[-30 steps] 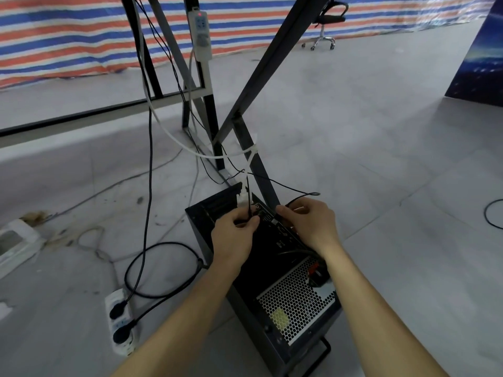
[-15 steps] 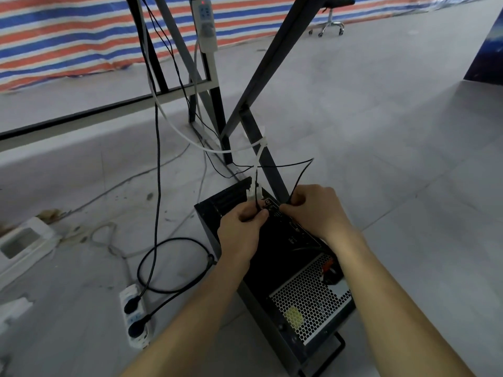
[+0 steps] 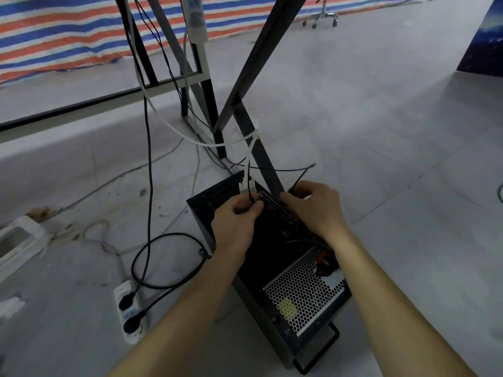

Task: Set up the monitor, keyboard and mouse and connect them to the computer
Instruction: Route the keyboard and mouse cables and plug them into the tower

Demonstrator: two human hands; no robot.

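Computer (image 3: 299, 297), rear upward, runs away leftward; left hand (image 3: 236, 223), right hand (image 3: 313, 210) seemingly pinch black cables (image 3: 249, 192).

Left forearm (image 3: 187, 300) and right forearm (image 3: 394, 295) are reaching forward and down from the bottom edge, bare, converging toward the middle. Left hand (image 3: 235, 224) is lying back-up, fingers curled under, thumb and forefinger pinching a thin black cable (image 3: 249, 193). Right hand (image 3: 313, 210) is sitting just beside it with a narrow gap between them, also back-up, fingers curled down and gripping a looped black cable (image 3: 302, 176) that is emerging by the knuckles. Both wrists are running roughly straight with the forearms. Fingertips are hidden.
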